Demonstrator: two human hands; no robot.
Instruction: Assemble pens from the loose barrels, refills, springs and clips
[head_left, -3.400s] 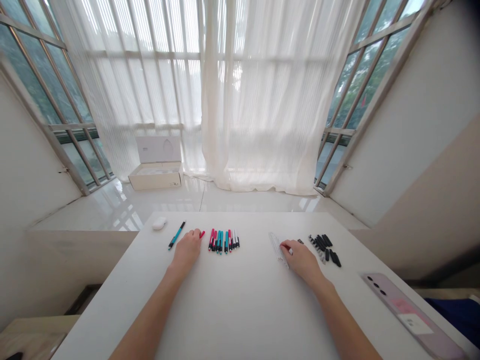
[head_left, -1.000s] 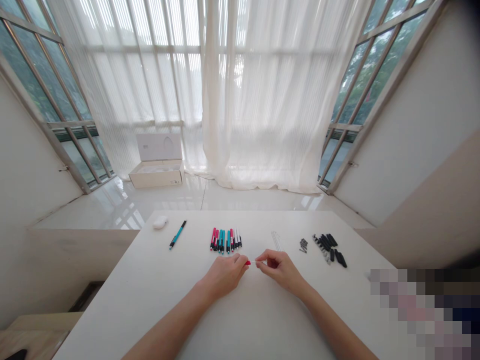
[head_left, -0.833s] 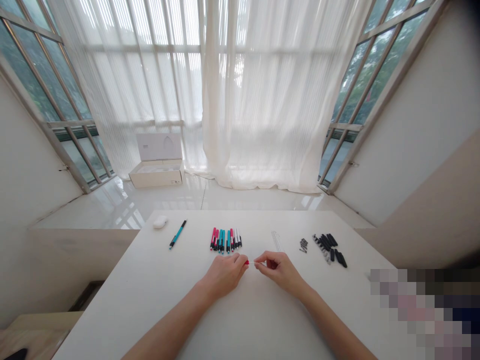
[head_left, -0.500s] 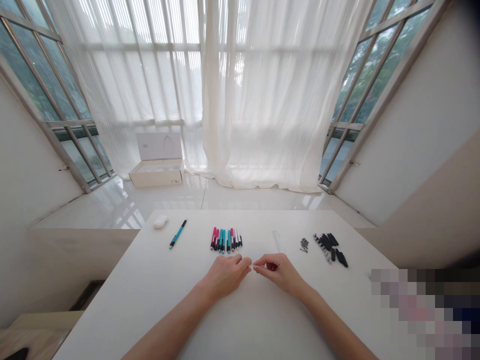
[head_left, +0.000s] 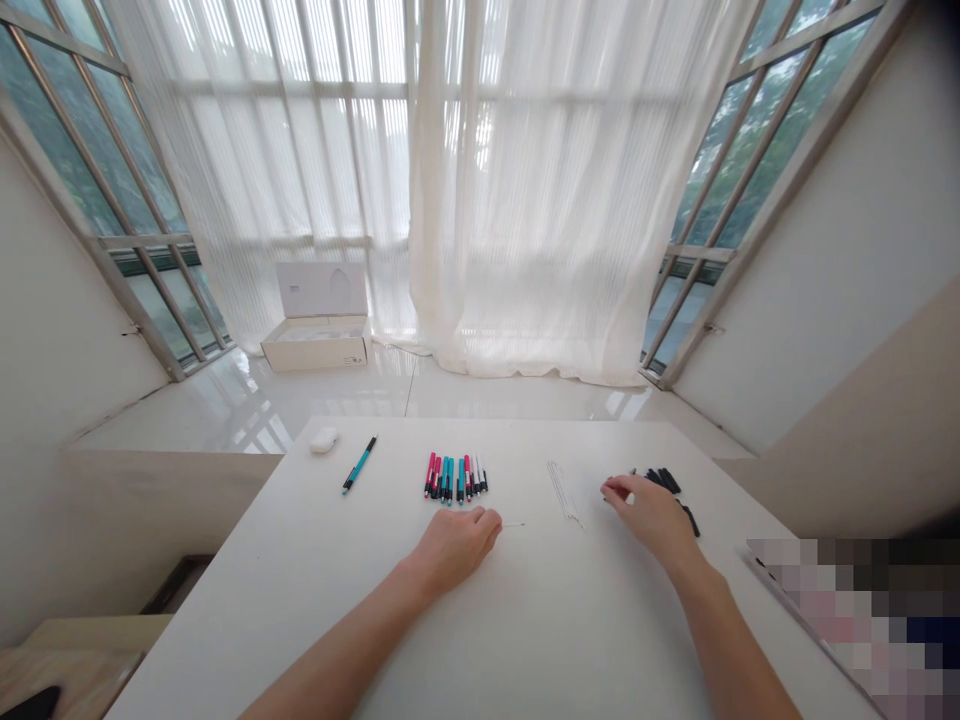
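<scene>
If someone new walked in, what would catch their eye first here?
The tall sheer white curtain across the far windows stands out first, with an open white box on the glossy floor at its foot. On the white table, a tight row of pink and teal pens draws the eye near the centre. Toward the far right, the right hand is beside a cluster of black parts.

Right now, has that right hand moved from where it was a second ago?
Yes. The right hand has moved rightward, past the bundle of thin metal pins, and now sits to their right, next to the black pen parts.
</scene>
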